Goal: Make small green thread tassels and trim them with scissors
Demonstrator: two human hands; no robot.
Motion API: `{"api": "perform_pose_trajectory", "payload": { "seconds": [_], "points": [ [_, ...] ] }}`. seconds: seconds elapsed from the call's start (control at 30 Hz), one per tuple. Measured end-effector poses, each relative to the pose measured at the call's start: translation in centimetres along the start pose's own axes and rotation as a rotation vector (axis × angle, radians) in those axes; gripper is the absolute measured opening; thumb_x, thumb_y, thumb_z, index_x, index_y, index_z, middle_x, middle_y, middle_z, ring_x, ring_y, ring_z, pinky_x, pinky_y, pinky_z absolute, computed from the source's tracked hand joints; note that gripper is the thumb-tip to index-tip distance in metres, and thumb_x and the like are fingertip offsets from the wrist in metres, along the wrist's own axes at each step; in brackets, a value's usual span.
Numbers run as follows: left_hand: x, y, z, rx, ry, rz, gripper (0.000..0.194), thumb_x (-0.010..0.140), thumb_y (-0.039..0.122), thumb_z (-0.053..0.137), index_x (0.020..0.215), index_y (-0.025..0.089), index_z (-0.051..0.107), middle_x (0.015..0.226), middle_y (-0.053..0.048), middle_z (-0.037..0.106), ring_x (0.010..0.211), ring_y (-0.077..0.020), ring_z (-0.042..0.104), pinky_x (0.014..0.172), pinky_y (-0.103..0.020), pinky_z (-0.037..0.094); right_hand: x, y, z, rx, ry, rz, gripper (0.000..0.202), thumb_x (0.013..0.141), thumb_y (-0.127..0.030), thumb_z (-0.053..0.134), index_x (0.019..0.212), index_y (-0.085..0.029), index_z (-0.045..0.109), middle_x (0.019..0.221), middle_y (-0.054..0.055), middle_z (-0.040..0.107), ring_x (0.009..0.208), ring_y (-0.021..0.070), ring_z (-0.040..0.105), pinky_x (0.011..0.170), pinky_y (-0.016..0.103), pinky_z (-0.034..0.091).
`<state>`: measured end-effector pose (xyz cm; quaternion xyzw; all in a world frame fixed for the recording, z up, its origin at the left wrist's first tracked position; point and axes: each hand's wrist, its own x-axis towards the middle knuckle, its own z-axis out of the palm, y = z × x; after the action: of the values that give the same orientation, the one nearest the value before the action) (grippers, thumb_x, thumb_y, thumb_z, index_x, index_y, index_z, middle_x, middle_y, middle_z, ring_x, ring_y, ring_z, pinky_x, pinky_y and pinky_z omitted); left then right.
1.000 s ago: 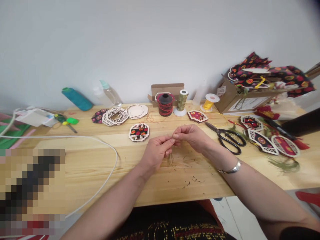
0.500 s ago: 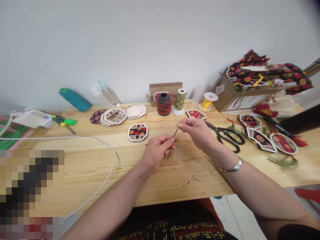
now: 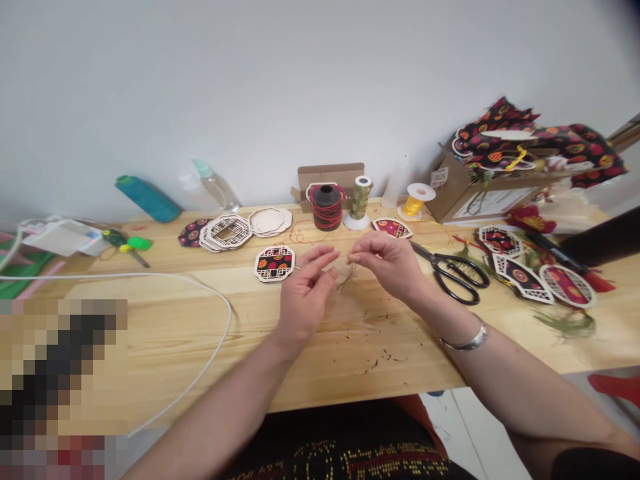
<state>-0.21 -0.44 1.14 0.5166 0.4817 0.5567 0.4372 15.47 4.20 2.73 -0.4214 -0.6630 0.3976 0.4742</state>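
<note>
Green threads (image 3: 346,277) hang below the pinched fingertips of my right hand (image 3: 383,263), over the middle of the wooden table. Just left of them, my left hand (image 3: 307,290) has its thumb and fingers apart, with nothing visible between them. A patterned octagonal piece with a pale fretwork frame (image 3: 275,264) lies to the left of my left hand. Black-handled scissors (image 3: 457,275) rest to the right of my right hand. Behind the hands stand a spool of red thread (image 3: 327,208) and a cone of green thread (image 3: 361,203).
A yellow thread spool (image 3: 417,201) and a cardboard box of patterned fabric (image 3: 480,200) stand at the back right. Fretwork frames (image 3: 227,232) lie back left, near a teal thread cone (image 3: 149,199). A white cable (image 3: 227,320) curves across the left side.
My left hand has let go of the green threads and its fingers have spread. My right hand has moved slightly left, and the threads now hang from it.
</note>
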Motion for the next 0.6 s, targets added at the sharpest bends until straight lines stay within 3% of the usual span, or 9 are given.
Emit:
{"api": "perform_pose_trajectory", "payload": {
  "seconds": [0.07,0.13,0.2,0.47,0.6],
  "points": [
    [-0.06,0.13,0.09,0.020,-0.028,0.009,0.023,0.074,0.024,0.068,0.097,0.025,0.073,0.117,-0.006,0.059,0.080,-0.0115,0.058,0.073,-0.024,0.048,-0.32,-0.11,0.40,-0.027,-0.022,-0.034,0.010,0.070,-0.024,0.070,0.062,-0.020,0.066,0.072,0.002,0.057,0.074,0.0148,0.050,0.070,0.031,0.039],
    [-0.05,0.12,0.13,0.043,-0.043,0.029,0.023,0.073,0.023,0.069,0.095,0.025,0.074,0.113,-0.007,0.060,0.100,-0.0179,0.057,0.080,-0.026,0.048,-0.55,-0.17,0.60,-0.036,-0.039,-0.045,0.009,0.070,-0.024,0.071,0.063,-0.020,0.068,0.074,0.002,0.055,0.077,0.0154,0.050,0.073,0.032,0.039],
    [-0.03,-0.02,0.11,0.081,-0.062,0.059,0.023,0.074,0.022,0.067,0.095,0.025,0.074,0.111,-0.008,0.061,0.108,-0.0203,0.054,0.082,-0.028,0.047,-0.68,-0.23,0.64,-0.029,-0.057,-0.046,0.009,0.071,-0.025,0.071,0.063,-0.020,0.069,0.075,0.002,0.054,0.079,0.0156,0.050,0.074,0.033,0.039],
    [-0.10,-0.27,0.04,0.107,-0.071,0.103,0.012,0.074,0.021,0.067,0.081,0.025,0.077,0.103,-0.007,0.060,0.099,-0.0193,0.056,0.079,-0.029,0.047,-0.69,-0.38,0.55,0.054,-0.096,-0.056,0.007,0.070,-0.021,0.072,0.064,-0.020,0.069,0.076,0.002,0.055,0.078,0.0147,0.050,0.076,0.033,0.039],
    [-0.04,-0.12,-0.05,0.119,-0.047,0.073,0.010,0.071,0.024,0.070,0.079,0.026,0.076,0.108,-0.006,0.055,0.083,-0.0150,0.053,0.075,-0.030,0.046,-0.74,-0.56,0.51,0.165,-0.145,-0.009,0.013,0.070,-0.028,0.071,0.064,-0.019,0.067,0.076,0.002,0.058,0.076,0.0141,0.053,0.073,0.031,0.043]
  ]
}}
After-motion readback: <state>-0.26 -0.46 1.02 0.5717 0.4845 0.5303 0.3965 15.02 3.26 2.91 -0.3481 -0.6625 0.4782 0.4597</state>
